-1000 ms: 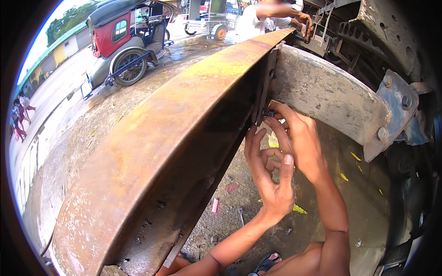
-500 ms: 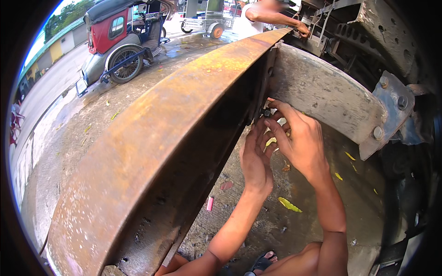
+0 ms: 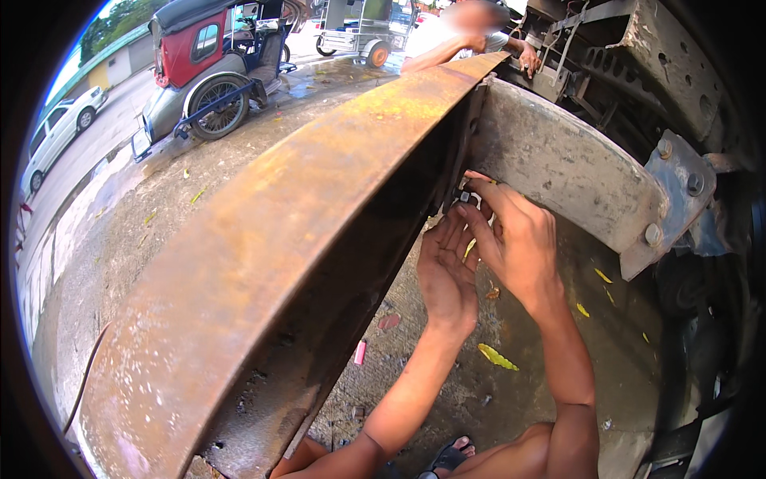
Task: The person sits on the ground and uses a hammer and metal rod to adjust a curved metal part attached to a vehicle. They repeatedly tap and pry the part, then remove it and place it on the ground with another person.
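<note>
A small dark bolt [image 3: 464, 196] sticks out at the inner face of a rusty steel beam [image 3: 263, 231], close to where a grey steel crosspiece [image 3: 550, 148] meets it. Around this bolt the thumb and forefinger of my right hand [image 3: 523, 235] are closed. Just beneath, my left hand [image 3: 448, 275] is turned palm up and loosely cupped, its fingertips up near the bolt and the right thumb. Nothing shows in the left palm. The far side of the bolt and some fingertips are hidden.
A bolted bracket plate [image 3: 682, 188] ends the crosspiece at right, by a holed truck frame [image 3: 670, 64]. Another person [image 3: 471, 44] leans at the beam's far end. A red-and-silver sidecar [image 3: 191, 72] stands beyond. A pink lighter-like object [image 3: 360, 353] and leaves [image 3: 498, 356] lie below.
My left hand has turned its palm further up and its fingers have drawn closer together. My right hand stays at the bolt. The other person has leaned in over the beam; a white car has appeared.
</note>
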Available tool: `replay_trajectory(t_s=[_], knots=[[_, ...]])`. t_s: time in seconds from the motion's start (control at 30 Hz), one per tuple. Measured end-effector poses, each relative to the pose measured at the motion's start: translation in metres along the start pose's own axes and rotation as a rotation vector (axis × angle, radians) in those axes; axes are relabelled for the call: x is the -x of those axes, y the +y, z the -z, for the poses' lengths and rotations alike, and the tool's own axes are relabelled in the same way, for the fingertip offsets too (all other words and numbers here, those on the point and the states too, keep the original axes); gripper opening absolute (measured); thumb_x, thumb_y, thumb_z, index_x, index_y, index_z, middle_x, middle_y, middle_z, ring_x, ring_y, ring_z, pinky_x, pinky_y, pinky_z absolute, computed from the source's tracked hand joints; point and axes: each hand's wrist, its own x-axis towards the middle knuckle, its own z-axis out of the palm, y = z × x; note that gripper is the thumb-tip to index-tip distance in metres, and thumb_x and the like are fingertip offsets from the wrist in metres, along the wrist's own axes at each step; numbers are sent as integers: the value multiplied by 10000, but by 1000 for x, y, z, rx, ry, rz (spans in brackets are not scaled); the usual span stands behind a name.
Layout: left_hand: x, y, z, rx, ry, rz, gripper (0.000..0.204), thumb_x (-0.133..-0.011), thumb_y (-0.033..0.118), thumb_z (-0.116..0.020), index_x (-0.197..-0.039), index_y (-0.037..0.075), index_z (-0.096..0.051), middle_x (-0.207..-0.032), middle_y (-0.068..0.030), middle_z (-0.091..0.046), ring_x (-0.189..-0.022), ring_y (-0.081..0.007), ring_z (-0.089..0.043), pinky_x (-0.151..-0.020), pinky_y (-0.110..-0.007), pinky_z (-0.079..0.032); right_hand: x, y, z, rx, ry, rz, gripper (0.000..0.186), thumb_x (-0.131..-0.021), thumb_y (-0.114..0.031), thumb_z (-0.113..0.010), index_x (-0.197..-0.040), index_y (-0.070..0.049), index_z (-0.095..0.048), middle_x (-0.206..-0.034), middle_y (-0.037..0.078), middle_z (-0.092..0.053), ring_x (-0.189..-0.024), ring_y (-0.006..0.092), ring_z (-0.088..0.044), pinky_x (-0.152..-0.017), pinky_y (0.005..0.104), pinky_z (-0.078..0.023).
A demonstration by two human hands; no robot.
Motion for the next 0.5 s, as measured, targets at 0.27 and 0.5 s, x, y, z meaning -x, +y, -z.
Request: replay_trajectory(t_s=[0.27,0.5], knots=[[-4,-1,3,-101,-75,-7,339,-1081,321,-522,-1279,63,-622,-1267,-40,-663,-1208,-182,-609,-1054,-384,-465,-1,2,1,4,-19,-13,262,-967,-229,-691,-1152,-45,-706,-973,153,-742,-811,395,-717,-667,473,-559],[-17,-2,-2,-23,-77,17,317,-1086,304,-599,-1273,54,-657,-1219,-35,-700,-1126,-144,-656,-991,-331,-526,-2,-2,8,48,-49,-21,333,-908,-132,-732,-1232,-61,-708,-975,147,-746,-792,341,-732,-682,425,-571]])
